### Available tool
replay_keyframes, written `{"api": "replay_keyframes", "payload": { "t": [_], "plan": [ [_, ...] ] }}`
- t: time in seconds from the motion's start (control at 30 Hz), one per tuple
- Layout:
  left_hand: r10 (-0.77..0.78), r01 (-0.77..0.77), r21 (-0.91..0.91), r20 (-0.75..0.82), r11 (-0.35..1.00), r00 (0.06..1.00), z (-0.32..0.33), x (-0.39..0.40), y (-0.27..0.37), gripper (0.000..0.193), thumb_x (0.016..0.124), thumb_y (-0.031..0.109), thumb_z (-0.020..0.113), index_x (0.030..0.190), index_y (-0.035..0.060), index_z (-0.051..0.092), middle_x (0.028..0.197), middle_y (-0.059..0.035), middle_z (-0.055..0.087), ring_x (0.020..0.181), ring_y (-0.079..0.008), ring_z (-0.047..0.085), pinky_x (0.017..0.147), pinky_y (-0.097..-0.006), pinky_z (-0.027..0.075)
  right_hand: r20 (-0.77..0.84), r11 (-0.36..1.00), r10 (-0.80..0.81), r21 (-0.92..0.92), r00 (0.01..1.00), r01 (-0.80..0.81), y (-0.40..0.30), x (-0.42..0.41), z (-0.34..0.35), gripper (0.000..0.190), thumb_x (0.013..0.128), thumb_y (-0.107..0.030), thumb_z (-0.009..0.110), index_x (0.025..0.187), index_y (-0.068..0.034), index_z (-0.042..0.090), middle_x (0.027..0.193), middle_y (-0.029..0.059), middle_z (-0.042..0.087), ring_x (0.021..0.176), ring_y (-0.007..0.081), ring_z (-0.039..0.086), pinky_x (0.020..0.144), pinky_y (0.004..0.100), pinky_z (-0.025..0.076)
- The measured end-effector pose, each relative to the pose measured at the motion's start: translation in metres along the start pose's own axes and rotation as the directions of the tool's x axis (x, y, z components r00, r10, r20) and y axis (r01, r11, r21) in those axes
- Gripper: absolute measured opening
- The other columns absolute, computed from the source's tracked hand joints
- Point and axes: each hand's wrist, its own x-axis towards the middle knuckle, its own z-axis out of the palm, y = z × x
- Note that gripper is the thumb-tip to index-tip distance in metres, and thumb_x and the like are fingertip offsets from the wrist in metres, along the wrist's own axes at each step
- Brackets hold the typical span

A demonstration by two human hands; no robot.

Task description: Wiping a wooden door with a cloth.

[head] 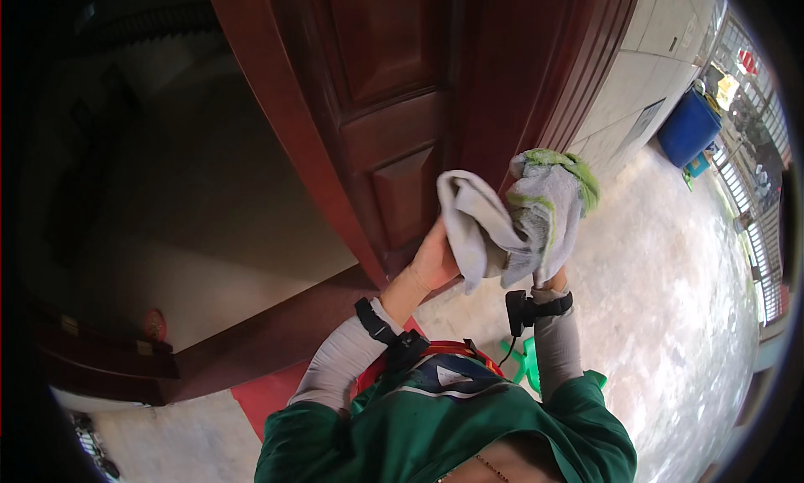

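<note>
A bunched grey-white cloth with green edges (546, 213) is held up in front of a reddish-brown wooden panel door (389, 131). My left hand (436, 257) grips the paler, folded left part of the cloth. Most of my right hand (554, 279) is hidden under the cloth; only the part by the wrist shows, and the cloth is draped over and around it. Whether this is one cloth or two lying together cannot be told.
Left of the door, a doorway opens on a dim room beyond a wooden threshold (270, 332). A red mat (248, 407) lies before it. Close to my right forearm is a green plastic object (531, 363). A blue barrel (689, 128) stands by the tiled wall (634, 93).
</note>
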Motion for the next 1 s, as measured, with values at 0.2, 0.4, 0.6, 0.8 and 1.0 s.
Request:
{"api": "replay_keyframes", "payload": {
  "t": [0.2,0.4,0.6,0.8,1.0],
  "plan": [
    [-0.091,0.145,0.339,-0.169,0.93,0.981,0.01,0.015,0.009,0.036,0.083,0.008,0.059,0.118,0.0073,0.052,0.114,-0.0073,0.057,0.106,-0.0201,0.054,0.093,-0.0374,0.043,-0.109,0.952,-0.201,-0.255,0.973,0.168,0.002,0.004,-0.005,0.064,0.084,-0.044,0.052,0.134,-0.006,0.037,0.134,0.0106,0.045,0.123,0.0284,0.041,0.105,0.0412,0.032],
    [0.208,-0.21,0.141,0.027,0.967,0.978,0.008,0.011,0.038,0.04,0.081,0.002,0.056,0.121,0.0078,0.05,0.119,-0.0062,0.055,0.11,-0.0208,0.052,0.096,-0.0374,0.041,0.091,0.969,-0.171,0.197,0.981,0.15,-0.024,0.011,0.024,0.057,0.083,-0.036,0.057,0.13,-0.006,0.043,0.134,0.011,0.045,0.124,0.0275,0.041,0.107,0.0457,0.028],
    [0.328,-0.329,0.018,0.023,0.944,0.944,0.024,-0.003,0.063,0.044,0.085,0.012,0.052,0.128,0.0082,0.043,0.127,-0.0073,0.05,0.118,-0.0242,0.047,0.101,-0.0402,0.036,-0.209,0.93,-0.36,0.001,0.909,0.368,-0.044,0.007,0.01,0.054,0.084,-0.041,0.049,0.129,-0.01,0.046,0.135,0.0082,0.045,0.125,0.0291,0.041,0.107,0.046,0.027],
    [0.434,-0.417,0.138,-0.132,0.898,0.891,0.002,-0.001,0.112,0.034,0.092,0.018,0.045,0.123,0.0065,0.046,0.119,-0.0097,0.055,0.111,-0.0261,0.052,0.097,-0.0426,0.04,-0.008,0.913,-0.338,-0.243,0.941,0.326,-0.095,0.031,0.003,0.046,0.092,-0.04,0.041,0.124,-0.008,0.049,0.125,0.0076,0.054,0.116,0.0262,0.048,0.103,0.0415,0.035],
    [0.485,-0.285,0.5,-0.332,0.818,0.809,-0.01,0.063,0.106,0.043,0.086,0.009,0.055,0.125,0.0061,0.036,0.115,-0.0103,0.053,0.101,-0.0224,0.055,0.088,-0.0354,0.046,0.001,0.666,-0.573,-0.582,0.819,0.467,-0.154,0.122,0.104,0.038,0.093,-0.027,0.046,0.126,-0.008,0.046,0.12,0.0095,0.056,0.109,0.0233,0.054,0.093,0.0395,0.044]
  ]
}}
